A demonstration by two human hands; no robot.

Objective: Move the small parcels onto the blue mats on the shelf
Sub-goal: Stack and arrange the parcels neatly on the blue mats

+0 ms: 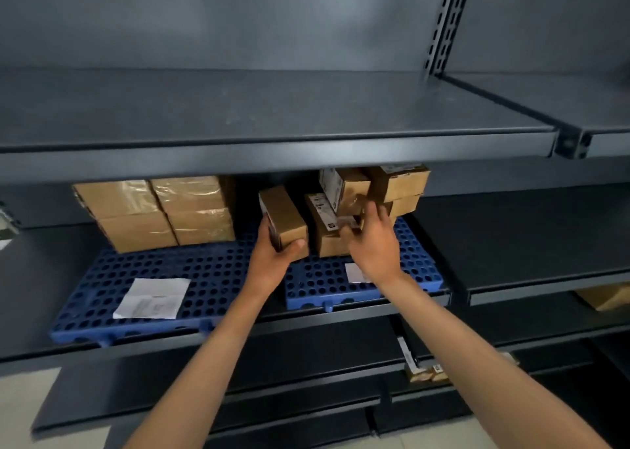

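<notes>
Two blue perforated mats lie side by side on the dark shelf, a left mat and a right mat. My left hand grips a small brown parcel, held tilted just above the gap between the mats. My right hand reaches into a pile of small brown parcels at the back of the right mat, its fingers spread against a labelled parcel; blur hides whether it grips it. Larger taped cardboard boxes are stacked at the back of the left mat.
A white paper sheet lies on the left mat and a smaller slip on the right mat. An upper shelf board hangs low over the parcels. More small boxes sit on a lower shelf at the right.
</notes>
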